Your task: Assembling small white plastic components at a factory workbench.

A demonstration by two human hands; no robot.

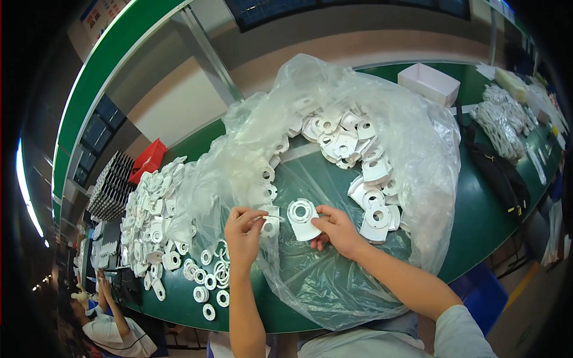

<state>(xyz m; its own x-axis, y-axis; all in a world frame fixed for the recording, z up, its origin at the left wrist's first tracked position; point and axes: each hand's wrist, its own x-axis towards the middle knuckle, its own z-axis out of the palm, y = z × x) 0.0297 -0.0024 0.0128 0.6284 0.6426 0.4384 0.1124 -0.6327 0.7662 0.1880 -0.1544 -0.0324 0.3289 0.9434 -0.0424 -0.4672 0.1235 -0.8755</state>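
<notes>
My right hand (pixel 335 230) grips a white plastic part (pixel 305 230) by its lower right edge, thumb on top. The part has a round ring-shaped head with a hole in it and a wider flat end. To the left, my left hand (pixel 243 230) is closed in a pinch, its thumb and forefinger together. A thin white sliver shows at these fingertips, too small to name. Just behind them lies another white plastic part (pixel 271 225) on the clear plastic bag (pixel 310 280), which is spread over the green table.
Piles of similar white parts (pixel 343 143) lie inside the bag, with a larger heap (pixel 152 209) on the left. Loose white rings (pixel 209 280) are near the left forearm. A red bin (pixel 147 160), a white box (pixel 428 83) and a black bag (pixel 498 173) stand around. Another person (pixel 116 328) sits at lower left.
</notes>
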